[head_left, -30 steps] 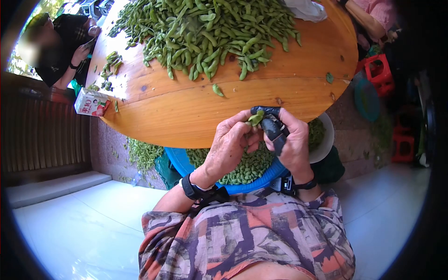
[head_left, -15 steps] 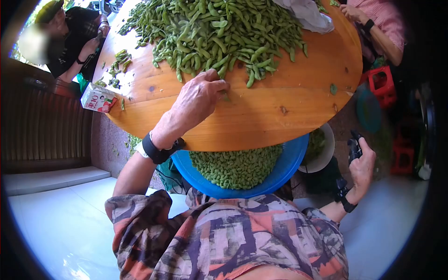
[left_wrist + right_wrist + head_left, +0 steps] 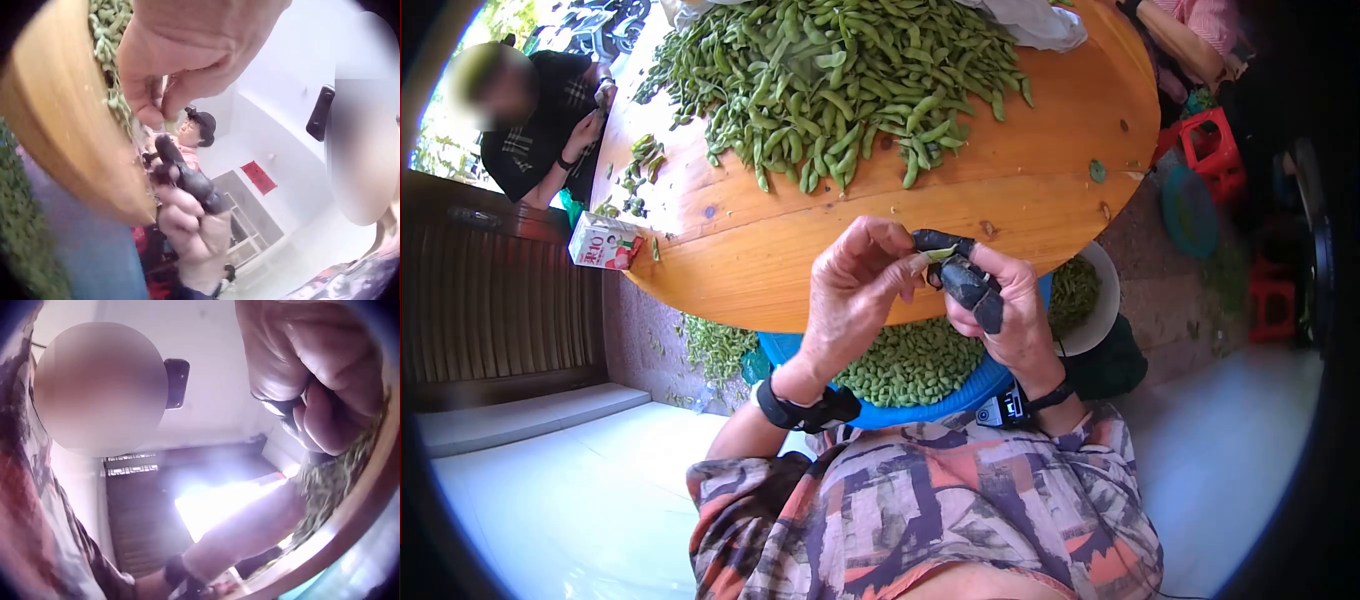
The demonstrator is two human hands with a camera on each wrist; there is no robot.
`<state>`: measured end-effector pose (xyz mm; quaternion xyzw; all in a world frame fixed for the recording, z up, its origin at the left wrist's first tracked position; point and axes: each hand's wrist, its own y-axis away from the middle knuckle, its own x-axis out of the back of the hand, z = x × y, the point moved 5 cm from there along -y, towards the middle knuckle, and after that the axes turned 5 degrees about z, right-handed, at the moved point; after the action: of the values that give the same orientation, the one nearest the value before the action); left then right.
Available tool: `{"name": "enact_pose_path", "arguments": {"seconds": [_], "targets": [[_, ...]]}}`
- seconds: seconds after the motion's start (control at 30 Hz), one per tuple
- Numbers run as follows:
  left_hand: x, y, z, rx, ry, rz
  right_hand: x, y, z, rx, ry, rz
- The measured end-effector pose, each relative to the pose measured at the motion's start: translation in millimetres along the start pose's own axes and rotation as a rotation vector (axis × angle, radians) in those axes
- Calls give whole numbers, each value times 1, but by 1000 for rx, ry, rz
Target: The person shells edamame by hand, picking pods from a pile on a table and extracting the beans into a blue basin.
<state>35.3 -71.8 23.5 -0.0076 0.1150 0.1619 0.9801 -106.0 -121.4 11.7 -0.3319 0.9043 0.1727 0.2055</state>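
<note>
My left hand (image 3: 850,290) pinches a green soybean pod (image 3: 941,254) between thumb and forefinger above the table's near edge. Meeting it from the right is my right hand (image 3: 1015,310), black covers on its thumb and forefinger, which grip the pod's other end. In the left wrist view a bit of the pod (image 3: 170,127) shows under the left fingertips, close to the black covers (image 3: 190,178). Below both hands a blue basin (image 3: 945,408) holds shelled green beans (image 3: 915,365), partly hidden by the forearms and tabletop. The right wrist view hides the pod behind the curled right fingers (image 3: 319,419).
A big heap of soybean pods (image 3: 830,100) covers the far part of the wooden table (image 3: 750,270). A drink carton (image 3: 605,243) stands at its left edge. A white bowl (image 3: 1112,310) with green husks is right of the basin. Other people sit at the far left and right.
Half a second ago the left hand was at the heap's near edge and the right hand out to the right beyond the white bowl. Both have come back together, with a pod between them.
</note>
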Motion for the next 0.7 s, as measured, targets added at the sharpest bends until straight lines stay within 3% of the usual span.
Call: {"name": "enact_pose_path", "arguments": {"seconds": [0.17,0.23,0.3,0.33,0.4,0.47,0.57,0.63,0.7], "targets": [[-6,10,-12,-130,-3,114,2,1,1,23,-46,44],[-5,10,-12,-141,29,119,5,3,-3,34,149,55],[-7,9,-20,184,430,37,10,3,-3,56,183,48],[-6,9,-23,185,430,38,12,3,-4,79,217,40],[-13,9,-32,327,718,-61,15,1,-7,54,151,-18],[-20,11,-28,348,758,-39,13,0,-7,30,87,-78],[-18,11,-27,340,663,59,11,-1,-9,15,63,-41],[-13,12,-22,163,226,1,11,2,-12,24,377,71],[-7,13,-7,-40,-289,-53,5,8,-15,25,402,73]]}}
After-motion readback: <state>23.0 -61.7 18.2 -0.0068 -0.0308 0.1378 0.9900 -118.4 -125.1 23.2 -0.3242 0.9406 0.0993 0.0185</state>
